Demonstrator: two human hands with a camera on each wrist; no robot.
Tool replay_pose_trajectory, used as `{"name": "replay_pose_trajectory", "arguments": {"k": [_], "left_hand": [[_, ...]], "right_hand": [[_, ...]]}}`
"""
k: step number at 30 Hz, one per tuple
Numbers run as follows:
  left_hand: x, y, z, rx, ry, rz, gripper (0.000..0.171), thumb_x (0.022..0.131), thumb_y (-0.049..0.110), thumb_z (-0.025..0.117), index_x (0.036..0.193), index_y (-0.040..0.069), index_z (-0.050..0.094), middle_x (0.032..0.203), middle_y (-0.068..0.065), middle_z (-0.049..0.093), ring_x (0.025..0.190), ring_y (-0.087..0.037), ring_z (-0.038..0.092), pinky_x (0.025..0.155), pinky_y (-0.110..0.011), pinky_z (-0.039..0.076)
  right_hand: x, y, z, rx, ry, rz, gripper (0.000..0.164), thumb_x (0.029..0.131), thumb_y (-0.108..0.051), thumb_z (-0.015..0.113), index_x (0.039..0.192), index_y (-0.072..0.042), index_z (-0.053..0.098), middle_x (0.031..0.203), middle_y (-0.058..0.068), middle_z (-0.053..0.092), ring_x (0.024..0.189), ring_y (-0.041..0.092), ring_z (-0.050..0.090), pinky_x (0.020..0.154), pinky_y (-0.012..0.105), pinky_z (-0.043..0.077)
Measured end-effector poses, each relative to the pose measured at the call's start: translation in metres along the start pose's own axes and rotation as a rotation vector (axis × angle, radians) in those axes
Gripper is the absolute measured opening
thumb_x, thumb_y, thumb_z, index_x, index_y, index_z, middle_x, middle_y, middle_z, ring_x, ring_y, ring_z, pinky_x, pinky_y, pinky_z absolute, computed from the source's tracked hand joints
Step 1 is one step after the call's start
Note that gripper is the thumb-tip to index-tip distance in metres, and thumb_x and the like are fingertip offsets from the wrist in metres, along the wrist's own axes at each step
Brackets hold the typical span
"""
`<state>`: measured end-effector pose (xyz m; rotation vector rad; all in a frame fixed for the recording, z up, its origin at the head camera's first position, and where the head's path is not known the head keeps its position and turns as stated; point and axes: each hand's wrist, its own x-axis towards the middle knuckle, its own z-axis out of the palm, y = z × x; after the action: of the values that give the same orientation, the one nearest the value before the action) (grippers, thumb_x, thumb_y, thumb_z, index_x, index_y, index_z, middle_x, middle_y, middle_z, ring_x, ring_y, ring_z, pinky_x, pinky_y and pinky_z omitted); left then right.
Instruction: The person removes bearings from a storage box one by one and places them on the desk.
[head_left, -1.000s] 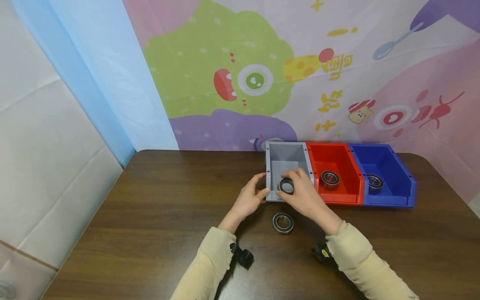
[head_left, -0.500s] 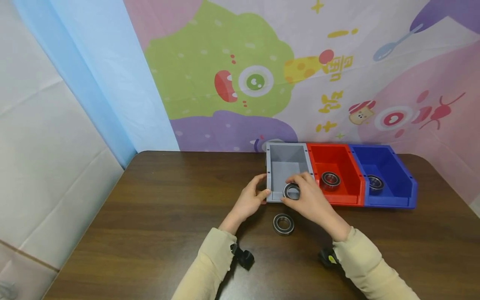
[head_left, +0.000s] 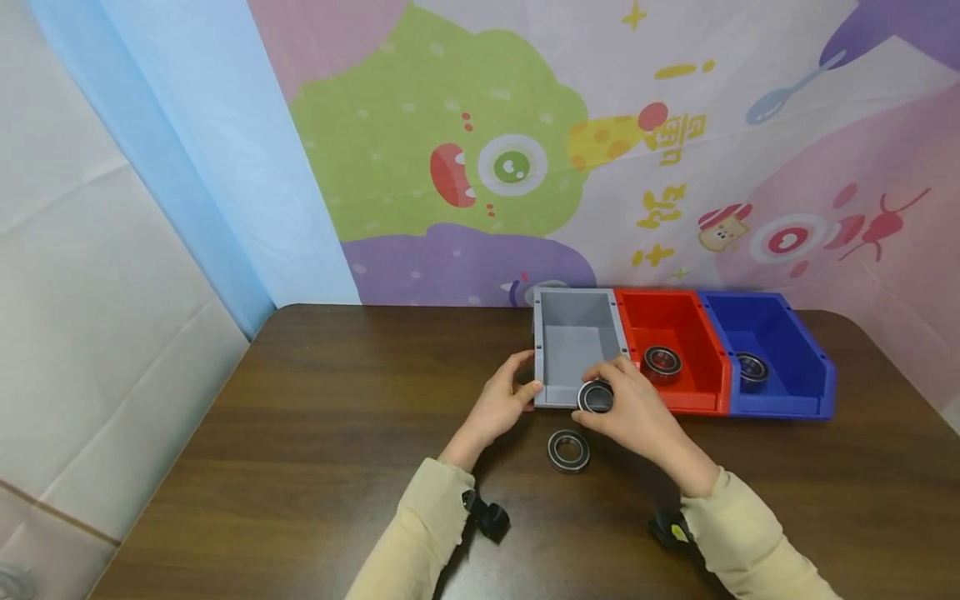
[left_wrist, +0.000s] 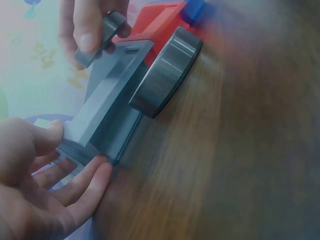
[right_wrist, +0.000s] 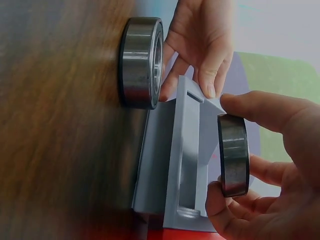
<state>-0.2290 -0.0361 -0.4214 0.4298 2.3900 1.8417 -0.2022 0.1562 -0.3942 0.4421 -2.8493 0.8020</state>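
Observation:
Between thumb and fingers my right hand (head_left: 633,412) pinches a steel ball bearing (right_wrist: 235,156) with a black-edged ring face, above the front right corner of the grey bin (head_left: 573,343). My left hand (head_left: 501,400) grips that bin's front left corner, thumb on the rim and fingers against the outer side, as the left wrist view shows. On the table in front of the bin lies a second bearing (head_left: 567,452), flat and touched by neither hand.
Joined to the grey bin's right stand a red bin (head_left: 675,327) and a blue bin (head_left: 787,350). One bearing (head_left: 662,363) sits in the red bin, another bearing (head_left: 752,369) in the blue. A printed cloth (head_left: 450,100) hangs behind the brown wooden table (head_left: 337,417).
My right hand has drawn the bearing from inside the grey bin toward its front right corner, nearer to me. The left hand keeps its grip on the bin.

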Motion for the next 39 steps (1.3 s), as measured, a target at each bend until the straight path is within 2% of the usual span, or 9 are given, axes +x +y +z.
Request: {"name": "replay_pose_trajectory", "arguments": {"k": [5,7,20,27,34,39], "left_hand": [[0.010,-0.023,0.003,0.000,0.009,-0.007,0.047,0.090,0.007,0.054,0.135,0.007,0.039,0.137,-0.017,0.041,0.078,-0.023,0.059,0.068,-0.035,0.054],[0.011,-0.025,0.004,0.009,0.009,-0.004,0.047,0.091,0.008,0.054,0.135,0.007,0.039,0.136,-0.016,0.042,0.078,-0.020,0.059,0.067,-0.032,0.054],[0.011,-0.025,0.003,0.033,0.020,0.009,0.046,0.091,0.008,0.054,0.134,0.007,0.040,0.135,-0.016,0.043,0.074,-0.017,0.058,0.065,-0.028,0.053],[0.012,-0.026,0.003,0.028,0.016,0.009,0.046,0.091,0.007,0.054,0.134,0.007,0.039,0.135,-0.016,0.043,0.074,-0.016,0.058,0.064,-0.028,0.053],[0.012,-0.026,0.004,0.032,0.016,0.003,0.047,0.091,0.008,0.054,0.135,0.008,0.039,0.136,-0.014,0.042,0.073,-0.015,0.058,0.065,-0.028,0.053],[0.012,-0.026,0.004,0.020,0.013,0.003,0.047,0.091,0.008,0.054,0.135,0.007,0.039,0.135,-0.015,0.043,0.073,-0.015,0.058,0.065,-0.028,0.053]], "right_hand": [[-0.004,0.005,0.001,-0.004,0.000,-0.011,0.044,0.067,-0.030,0.079,0.100,-0.008,0.060,0.095,0.009,0.052,0.084,0.023,0.051,0.079,0.042,0.048],[-0.006,0.008,0.001,-0.001,-0.004,-0.013,0.044,0.066,-0.029,0.079,0.099,-0.007,0.060,0.094,0.009,0.052,0.085,0.024,0.052,0.081,0.044,0.047],[-0.015,0.014,0.001,-0.037,-0.067,0.010,0.046,0.064,-0.032,0.080,0.095,-0.007,0.057,0.095,0.008,0.051,0.082,0.022,0.050,0.076,0.041,0.048],[-0.020,0.018,0.001,-0.053,-0.073,0.023,0.046,0.063,-0.032,0.081,0.095,-0.008,0.058,0.088,0.006,0.048,0.076,0.019,0.047,0.068,0.033,0.045],[-0.027,0.019,-0.002,-0.068,-0.103,0.018,0.044,0.064,-0.033,0.080,0.097,-0.008,0.064,0.086,0.005,0.048,0.077,0.018,0.046,0.069,0.033,0.044],[-0.032,0.020,-0.002,-0.073,-0.109,0.014,0.039,0.063,-0.033,0.081,0.092,-0.010,0.066,0.084,0.004,0.048,0.077,0.017,0.046,0.069,0.032,0.043]]}}
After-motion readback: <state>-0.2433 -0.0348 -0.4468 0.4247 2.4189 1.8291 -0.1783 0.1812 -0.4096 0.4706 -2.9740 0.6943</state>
